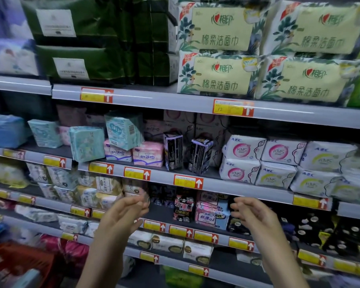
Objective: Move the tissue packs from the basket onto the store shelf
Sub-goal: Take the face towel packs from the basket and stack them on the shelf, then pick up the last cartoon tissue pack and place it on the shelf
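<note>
Your left hand (124,213) and right hand (255,213): both empty, fingers loosely curled, in front of shelf (216,184); red basket (17,260) lower left.

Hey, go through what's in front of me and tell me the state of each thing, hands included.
Left hand, raised, fingers loosely curled, empty.
Right hand, raised, fingers loosely curled, empty.
Red basket, lower left, contents blurred.
Cream tissue packs, stacked two high on top shelf.
Teal pack, tilted atop pink packs.
Dark purple packs, standing upright.
</note>
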